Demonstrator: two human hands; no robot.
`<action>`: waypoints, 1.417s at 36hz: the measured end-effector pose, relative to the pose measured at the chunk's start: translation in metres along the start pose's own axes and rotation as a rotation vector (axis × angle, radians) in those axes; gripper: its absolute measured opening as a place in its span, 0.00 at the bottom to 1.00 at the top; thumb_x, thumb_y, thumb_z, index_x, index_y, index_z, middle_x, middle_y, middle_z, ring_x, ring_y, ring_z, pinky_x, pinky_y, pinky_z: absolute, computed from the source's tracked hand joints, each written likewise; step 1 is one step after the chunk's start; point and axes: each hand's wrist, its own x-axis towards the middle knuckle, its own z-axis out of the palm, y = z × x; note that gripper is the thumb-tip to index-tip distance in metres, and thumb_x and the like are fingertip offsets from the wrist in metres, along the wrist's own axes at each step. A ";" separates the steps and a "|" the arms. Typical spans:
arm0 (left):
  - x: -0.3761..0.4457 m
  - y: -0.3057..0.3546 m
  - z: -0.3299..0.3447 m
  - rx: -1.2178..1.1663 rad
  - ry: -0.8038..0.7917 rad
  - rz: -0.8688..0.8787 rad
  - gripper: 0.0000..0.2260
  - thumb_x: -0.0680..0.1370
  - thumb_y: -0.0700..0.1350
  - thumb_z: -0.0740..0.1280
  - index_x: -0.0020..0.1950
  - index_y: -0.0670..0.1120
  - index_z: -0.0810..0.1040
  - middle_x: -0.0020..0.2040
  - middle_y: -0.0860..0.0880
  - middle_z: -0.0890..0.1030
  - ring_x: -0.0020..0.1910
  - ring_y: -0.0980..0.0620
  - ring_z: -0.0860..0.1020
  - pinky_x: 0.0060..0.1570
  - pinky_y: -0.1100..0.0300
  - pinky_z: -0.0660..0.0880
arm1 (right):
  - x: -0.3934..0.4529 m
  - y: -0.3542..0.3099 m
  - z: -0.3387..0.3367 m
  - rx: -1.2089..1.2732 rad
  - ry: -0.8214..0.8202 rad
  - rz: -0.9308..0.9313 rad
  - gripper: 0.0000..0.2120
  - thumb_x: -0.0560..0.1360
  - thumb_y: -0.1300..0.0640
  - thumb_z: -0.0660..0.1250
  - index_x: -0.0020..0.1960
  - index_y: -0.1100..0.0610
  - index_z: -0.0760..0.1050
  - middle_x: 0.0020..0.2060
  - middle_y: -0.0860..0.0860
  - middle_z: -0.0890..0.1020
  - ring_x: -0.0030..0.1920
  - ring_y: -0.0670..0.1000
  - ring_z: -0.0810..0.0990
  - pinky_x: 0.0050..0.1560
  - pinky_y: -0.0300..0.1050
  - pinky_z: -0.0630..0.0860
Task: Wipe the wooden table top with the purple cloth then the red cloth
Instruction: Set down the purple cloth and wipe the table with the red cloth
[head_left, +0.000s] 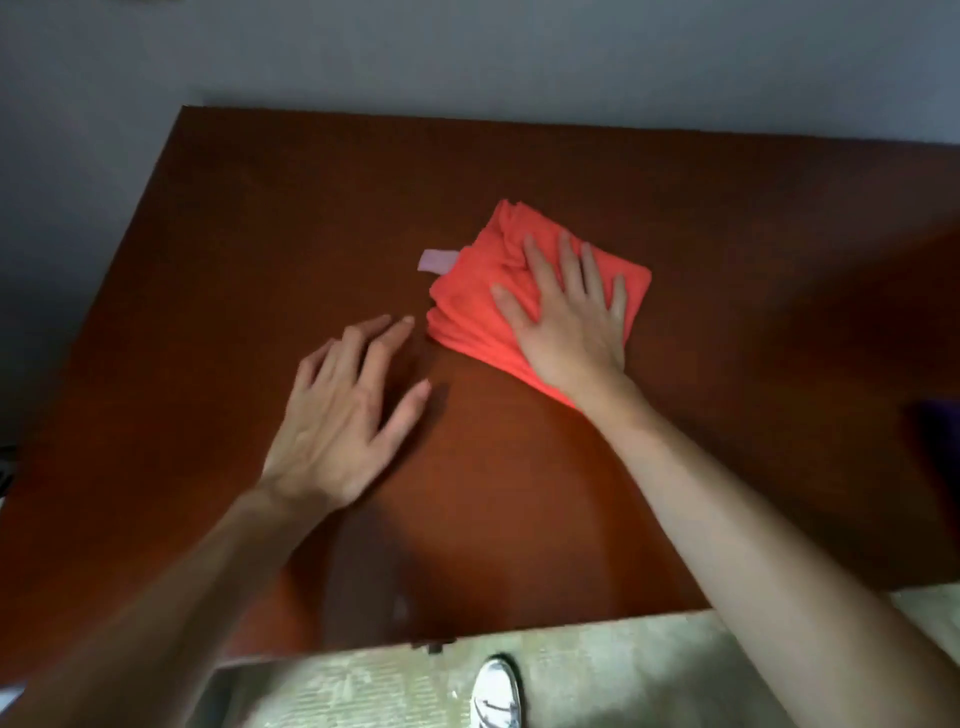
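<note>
Right grip (566, 317) lies flat, palm down, fingers spread and unclenched, pressing on the red cloth (483, 312) rather than clutching it. Left grip (348, 415) is released too, fingers splayed and resting on the bare surface (260, 234) just left of the cloth, its fingertips near the cloth's edge but apart from it. Nothing stands between either grip and the cloth. A pale tag (438, 261) sticks out from the cloth's left edge, lying on the wood. The cloth is bright orange-red, folded into a rough square with layered edges showing at its lower left, set near the middle of the surface. At the far right edge sits a dark purple shape (937, 431), too blurred to identify surely. The surface is reddish-brown wood under a grey wall (467, 62); below its near edge are pale floor (597, 675) and a white shoe (496, 693).
</note>
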 end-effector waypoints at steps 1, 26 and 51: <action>-0.003 0.002 -0.001 0.003 0.010 0.017 0.28 0.82 0.60 0.55 0.78 0.49 0.63 0.72 0.47 0.70 0.71 0.47 0.69 0.68 0.51 0.63 | -0.029 0.007 -0.002 -0.015 0.007 -0.013 0.35 0.80 0.28 0.47 0.84 0.41 0.52 0.84 0.50 0.52 0.84 0.53 0.48 0.81 0.61 0.43; 0.005 0.109 0.018 -0.078 -0.112 0.274 0.28 0.83 0.61 0.55 0.76 0.45 0.67 0.71 0.47 0.70 0.66 0.48 0.72 0.63 0.54 0.66 | 0.003 0.148 -0.062 -0.215 -0.285 -1.036 0.33 0.82 0.36 0.57 0.83 0.46 0.58 0.84 0.49 0.54 0.84 0.51 0.50 0.81 0.61 0.52; 0.084 0.127 0.068 0.015 -0.288 0.436 0.23 0.84 0.61 0.54 0.80 0.59 0.63 0.79 0.51 0.64 0.80 0.55 0.58 0.79 0.55 0.52 | 0.267 0.174 -0.043 -0.060 -0.091 -0.316 0.36 0.79 0.26 0.49 0.83 0.39 0.54 0.83 0.51 0.59 0.82 0.54 0.57 0.80 0.59 0.51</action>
